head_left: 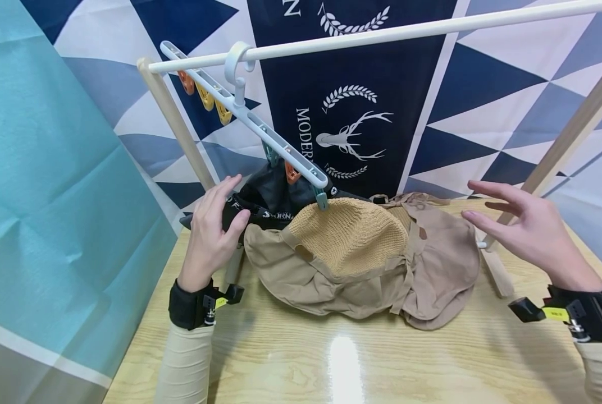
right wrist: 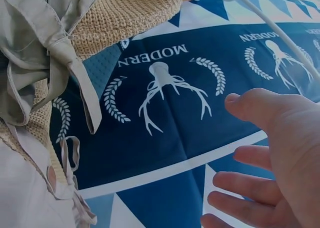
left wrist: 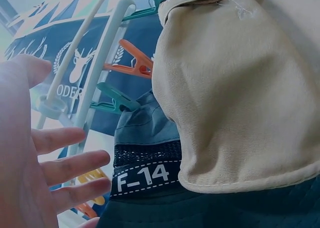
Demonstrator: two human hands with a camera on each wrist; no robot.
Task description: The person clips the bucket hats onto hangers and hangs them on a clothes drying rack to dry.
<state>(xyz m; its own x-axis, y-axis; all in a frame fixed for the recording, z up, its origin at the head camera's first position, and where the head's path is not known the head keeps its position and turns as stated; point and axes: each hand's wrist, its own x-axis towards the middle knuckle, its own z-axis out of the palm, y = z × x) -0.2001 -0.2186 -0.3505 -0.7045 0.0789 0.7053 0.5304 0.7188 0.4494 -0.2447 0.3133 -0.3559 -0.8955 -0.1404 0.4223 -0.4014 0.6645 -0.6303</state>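
A beige sun hat with a woven straw crown hangs from a teal clip at the near end of a pale blue clip hanger. Behind it a dark bucket hat with a lettered band hangs from another teal clip; the sun hat's brim covers part of it. My left hand is held up beside the hats on the left, fingers spread and nothing in it. To the right of the sun hat my right hand is raised, fingers apart and holding nothing.
The hanger's hook sits over a white rod of a rack with wooden posts. Orange and yellow clips line the hanger's far half. A patterned cloth hangs behind, above a wooden table.
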